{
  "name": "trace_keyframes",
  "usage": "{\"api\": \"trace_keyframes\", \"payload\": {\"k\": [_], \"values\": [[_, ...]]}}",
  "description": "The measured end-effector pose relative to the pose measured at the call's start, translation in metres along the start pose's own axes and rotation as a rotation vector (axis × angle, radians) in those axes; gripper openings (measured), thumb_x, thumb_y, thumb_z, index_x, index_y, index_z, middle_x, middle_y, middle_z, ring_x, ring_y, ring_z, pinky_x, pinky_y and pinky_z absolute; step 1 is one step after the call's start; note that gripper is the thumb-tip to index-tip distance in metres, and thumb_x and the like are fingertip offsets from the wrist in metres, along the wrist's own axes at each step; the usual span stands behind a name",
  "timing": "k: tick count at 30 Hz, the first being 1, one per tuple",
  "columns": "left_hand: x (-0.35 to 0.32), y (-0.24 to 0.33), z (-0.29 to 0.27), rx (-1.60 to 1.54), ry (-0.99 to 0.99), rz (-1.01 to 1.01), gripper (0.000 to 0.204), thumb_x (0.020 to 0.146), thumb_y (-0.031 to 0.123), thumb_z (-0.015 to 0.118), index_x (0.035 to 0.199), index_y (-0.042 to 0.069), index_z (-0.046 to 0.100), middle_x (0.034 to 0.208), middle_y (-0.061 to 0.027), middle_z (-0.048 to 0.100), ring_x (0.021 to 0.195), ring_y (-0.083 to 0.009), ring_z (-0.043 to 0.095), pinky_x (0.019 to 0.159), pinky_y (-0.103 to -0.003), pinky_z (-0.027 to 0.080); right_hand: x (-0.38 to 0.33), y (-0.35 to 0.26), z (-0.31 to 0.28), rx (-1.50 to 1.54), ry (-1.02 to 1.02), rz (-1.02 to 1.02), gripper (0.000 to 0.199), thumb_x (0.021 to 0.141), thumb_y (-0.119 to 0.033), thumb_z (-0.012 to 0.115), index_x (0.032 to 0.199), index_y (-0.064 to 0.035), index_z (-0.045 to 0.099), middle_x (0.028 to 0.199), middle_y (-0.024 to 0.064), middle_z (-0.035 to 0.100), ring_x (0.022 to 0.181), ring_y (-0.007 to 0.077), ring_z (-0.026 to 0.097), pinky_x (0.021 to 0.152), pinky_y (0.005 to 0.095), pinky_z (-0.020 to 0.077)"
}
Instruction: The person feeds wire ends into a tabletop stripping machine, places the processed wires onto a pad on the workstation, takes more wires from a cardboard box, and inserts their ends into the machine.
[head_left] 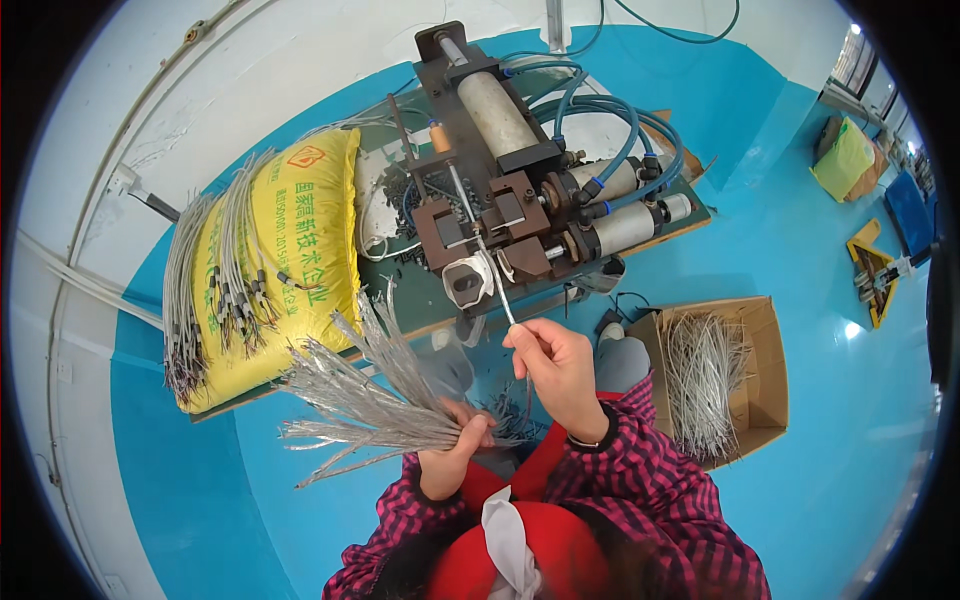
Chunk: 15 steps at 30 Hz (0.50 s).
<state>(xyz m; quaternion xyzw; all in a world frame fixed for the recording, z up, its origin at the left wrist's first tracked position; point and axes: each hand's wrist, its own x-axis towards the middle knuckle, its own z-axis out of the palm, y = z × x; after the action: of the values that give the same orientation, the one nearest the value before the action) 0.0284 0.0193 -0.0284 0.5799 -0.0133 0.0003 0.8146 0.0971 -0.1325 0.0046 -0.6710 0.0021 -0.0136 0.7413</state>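
A thick bundle of silver braided cables (375,400) fans out to the left from my left hand (455,452), whose fingers are wrapped round it. My right hand (557,368) pinches a single grey cable (503,297) between thumb and fingers. That cable runs up from my fingertips into the middle of a pneumatic machine (480,215), between its brown metal blocks. Just left of the cable, a pale metal part with a round opening (467,283) sits at the machine's front. The cable's far end is hidden among the blocks.
On the bench's left lies a yellow sack (310,215) with finished-looking cables (235,260) draped over it. Small dark bits (400,195) litter the bench by the machine. Blue air hoses (630,130) loop at the back. A cardboard box (765,370) of cables stands on the floor at right.
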Motion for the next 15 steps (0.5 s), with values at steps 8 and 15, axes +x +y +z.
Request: {"api": "trace_keyframes", "payload": {"k": [8,15], "values": [[-0.0012,0.0010,0.0005,0.008,-0.008,0.013,0.015,0.086,0.001,0.053,0.078,0.005,0.042,0.062,-0.0067,0.049,0.057,-0.0165,0.051,0.074,-0.037,0.045,-0.0011,0.0031,-0.0005,0.015,-0.015,-0.011,0.021,0.092,-0.016,0.055,0.083,0.0024,0.062,0.056,-0.0011,0.052,0.050,0.0022,0.043,0.045,0.0196,0.0290],[-0.0003,0.0015,0.0009,0.016,-0.019,0.017,0.015,0.086,0.000,0.053,0.078,0.005,0.042,0.062,-0.0069,0.049,0.057,-0.0168,0.051,0.073,-0.037,0.045,0.0005,0.0016,-0.0001,0.019,-0.016,0.005,0.021,0.092,-0.015,0.055,0.083,0.0024,0.062,0.056,-0.0013,0.052,0.050,0.0021,0.043,0.045,0.0193,0.0288]]}}
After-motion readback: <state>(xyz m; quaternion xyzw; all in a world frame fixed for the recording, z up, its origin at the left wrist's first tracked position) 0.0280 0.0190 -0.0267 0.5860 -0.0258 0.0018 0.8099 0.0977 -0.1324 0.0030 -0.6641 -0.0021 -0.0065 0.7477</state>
